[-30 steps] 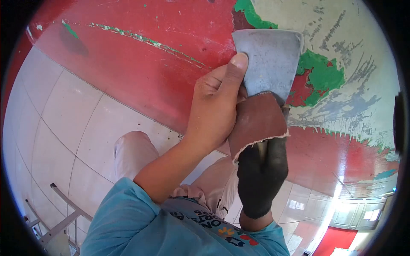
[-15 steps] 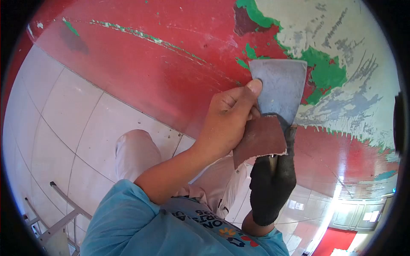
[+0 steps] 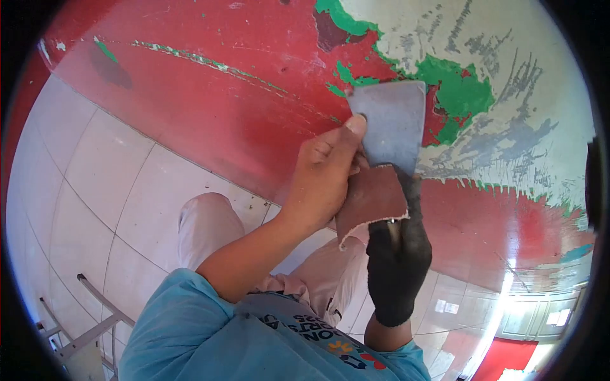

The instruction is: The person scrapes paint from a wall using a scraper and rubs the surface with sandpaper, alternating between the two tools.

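A wide metal scraper blade (image 3: 391,120) stands in front of a red wall with peeling paint. My bare left hand (image 3: 327,174) pinches the blade's left edge, thumb on its face. Against that palm hangs a torn piece of brown-red sandpaper (image 3: 375,198), its ragged lower edge curling. My right hand (image 3: 399,263), in a black glove, is wrapped round the scraper's handle (image 3: 395,233) below the blade. The sandpaper covers part of the handle and the left fingertips.
The red wall (image 3: 210,108) has green patches (image 3: 460,95) and a bare grey-white area (image 3: 527,120). White floor tiles (image 3: 89,171) lie at the left, with a metal frame (image 3: 98,327) at lower left. My knee (image 3: 206,228) is bent near the wall.
Both hands have moved a little to the left with the scraper and sandpaper. The blade's top edge now tilts slightly more, and the view of the wall has shifted left.
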Motion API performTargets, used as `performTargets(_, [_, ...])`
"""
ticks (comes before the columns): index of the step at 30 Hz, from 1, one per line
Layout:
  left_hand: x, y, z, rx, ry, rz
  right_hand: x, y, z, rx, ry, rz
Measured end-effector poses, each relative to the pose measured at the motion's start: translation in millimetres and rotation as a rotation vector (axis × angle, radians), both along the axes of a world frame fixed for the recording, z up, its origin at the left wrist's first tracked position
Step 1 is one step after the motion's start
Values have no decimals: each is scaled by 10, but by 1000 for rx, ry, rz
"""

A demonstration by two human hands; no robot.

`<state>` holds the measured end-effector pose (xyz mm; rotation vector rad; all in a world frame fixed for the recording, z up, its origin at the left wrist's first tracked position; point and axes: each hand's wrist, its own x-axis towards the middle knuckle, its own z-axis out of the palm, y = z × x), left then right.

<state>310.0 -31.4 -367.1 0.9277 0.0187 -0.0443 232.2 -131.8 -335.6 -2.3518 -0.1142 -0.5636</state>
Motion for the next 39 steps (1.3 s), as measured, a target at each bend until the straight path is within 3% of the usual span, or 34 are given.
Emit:
performTargets(3, [9, -55, -29, -97, 24, 37, -14, -58, -41, -147, 73, 37])
performTargets(7, [-29, -52, -2, -67, 35, 41, -64, -69, 31, -131, 110, 57])
performTargets(9, [-9, -22, -23, -39, 33, 16, -24, 18, 146, -76, 303, 34])
performTargets(11, [66, -24, -65, -230, 28, 40, -15, -31, 73, -137, 247, 78])
performTargets(13, [-14, -106, -57, -157, 53, 21, -11, -61, 3, -188, 174, 137])
performTargets(15, [-62, -77, -57, 9, 54, -34, -76, -56, -13, 67, 197, -28])
performTargets(16, [-33, -43, -58, 9, 64, -36, -47, -24, 27, 66, 207, -30])
performTargets(19, [-2, -43, -6, -201, 43, 61, -3, 32, 156, -125, 375, -11])
performTargets(22, [-52, -53, 86, -24, 91, 120, -28, -41, 11, -289, 219, 36])
performTargets(24, [-73, -77, 32, -37, 49, 35, -66, -81, -99, -67, 29, -86])
performTargets(27, [37, 23, 33, -233, 60, 51, -15, 4, -58, -135, 117, -50])
performTargets(28, [2, 5, 30, -232, 56, 56, 4, 34, -59, -123, 109, -23])
performTargets(29, [-39, -20, 24, -109, 42, 51, 18, -19, -65, -270, -16, 36])
performTargets(30, [-49, -9, 21, 16, 30, 45, 16, -27, -93, -264, -26, 44])
performTargets(33, [9, 41, 24, 49, 6, 101, 12, 11, -101, -18, 65, -31])
performTargets(36, [95, 60, -7, -173, 10, 106, 85, 76, -8, -225, 29, 96])
performTargets(37, [77, 63, -13, -170, -1, 120, 32, 66, 66, -224, 140, 110])
performTargets(39, [-17, 47, -19, -34, 13, -14, 6, 54, -27, -184, 78, 77])
